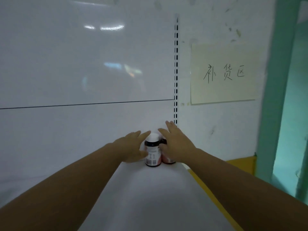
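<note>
At the back right corner of the white shelf (150, 189), close against the back panel (83, 122), I'd square up the two bottles by pressing inward evenly from both sides, easing off before either one tips. My left grip (131, 147) is spread wide with straight fingers, thumb against the left bottle (152, 152) and clasping nothing. My right grip (176, 145) is splayed too, palm laid over the right bottle (166, 160), which it mostly hides. Both bottles stand upright and touching, dark-bodied with pale labels; the left wears a white cap (153, 137).
</note>
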Available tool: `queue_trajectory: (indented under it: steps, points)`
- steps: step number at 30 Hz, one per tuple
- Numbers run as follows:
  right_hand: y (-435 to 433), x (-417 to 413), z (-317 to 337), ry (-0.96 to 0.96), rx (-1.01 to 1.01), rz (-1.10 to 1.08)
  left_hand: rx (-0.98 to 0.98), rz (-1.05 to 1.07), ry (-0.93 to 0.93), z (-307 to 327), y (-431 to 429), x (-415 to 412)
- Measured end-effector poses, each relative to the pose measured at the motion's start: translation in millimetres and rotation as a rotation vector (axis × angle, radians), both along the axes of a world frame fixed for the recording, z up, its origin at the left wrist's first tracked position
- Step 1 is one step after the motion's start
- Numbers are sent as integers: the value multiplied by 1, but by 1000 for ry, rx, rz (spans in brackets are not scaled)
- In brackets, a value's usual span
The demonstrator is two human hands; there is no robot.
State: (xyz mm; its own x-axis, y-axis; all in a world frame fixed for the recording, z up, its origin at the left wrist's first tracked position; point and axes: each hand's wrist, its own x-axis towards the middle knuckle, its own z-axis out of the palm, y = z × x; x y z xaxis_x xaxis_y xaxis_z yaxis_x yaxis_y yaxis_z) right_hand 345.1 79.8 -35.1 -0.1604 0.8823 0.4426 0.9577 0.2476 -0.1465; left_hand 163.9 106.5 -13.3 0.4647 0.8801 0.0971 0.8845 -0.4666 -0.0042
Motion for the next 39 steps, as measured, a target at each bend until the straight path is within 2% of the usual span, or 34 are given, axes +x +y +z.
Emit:
queue_trajectory:
  steps: [5, 8, 13, 18, 21, 23, 25, 31, 39]
  points:
    - [28, 22, -6, 190, -151, -170, -83, -4, -276, -9, 27, 28]
    - [38, 19, -18, 360, -66, -138, -35, 58, -420, -20, 37, 39]
    - [48, 16, -32, 512, 72, -108, 15, 131, -726, -32, 39, 52]
    - [48, 19, -33, 616, 63, -102, -11, 145, -914, -26, 30, 48]
    - [35, 21, -16, 816, -50, 67, -55, 84, -979, 3, 7, 22]
    - [17, 8, 6, 969, -138, 277, -162, 11, -1013, 34, -22, -6]
    - [-3, -17, 31, 1035, -228, 470, -177, -55, -1000, 65, -58, -40]
    - [-68, -144, 95, 916, -344, 898, -62, 17, -971, 122, -172, -165]
    - [-176, -349, 125, 876, -449, 1205, 182, 234, -1133, 130, -340, -357]
